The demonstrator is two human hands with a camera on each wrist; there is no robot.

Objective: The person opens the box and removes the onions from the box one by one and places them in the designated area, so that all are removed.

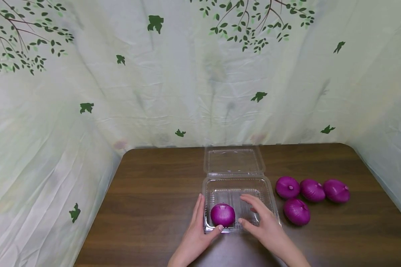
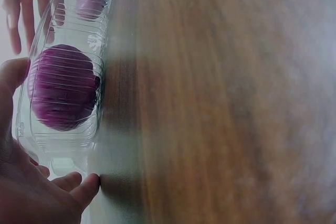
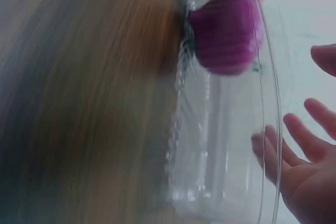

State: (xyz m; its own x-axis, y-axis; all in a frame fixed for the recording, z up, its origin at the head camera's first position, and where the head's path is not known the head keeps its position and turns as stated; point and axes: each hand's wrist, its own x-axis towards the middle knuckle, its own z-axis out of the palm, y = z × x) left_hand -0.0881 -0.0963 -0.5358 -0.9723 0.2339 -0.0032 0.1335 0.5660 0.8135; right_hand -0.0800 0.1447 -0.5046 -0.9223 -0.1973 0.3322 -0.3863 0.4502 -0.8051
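A clear plastic clamshell container [image 1: 267, 196] sits on the table with its lid [image 1: 234, 160] folded back. One purple onion [image 1: 222, 215], red-onion type, lies in the tray's front left part. My left hand [image 1: 198, 231] rests against the container's left side, fingers extended along the wall and thumb by the front rim near the onion. Over the right part of the tray hovers my right hand [image 1: 265, 224], fingers spread and apart from the onion, holding nothing. The right wrist view shows this onion [image 3: 227, 35] through the clear wall, and the right hand [image 3: 310, 156] with loose fingers.
Several more purple onions stand right of the container: one nearest the front [image 1: 297, 212], one behind it [image 1: 287, 187], and others farther right [image 1: 336, 191]. Behind the brown wooden table [image 1: 153, 185] hangs a pale leaf-patterned cloth [image 1: 187, 81].
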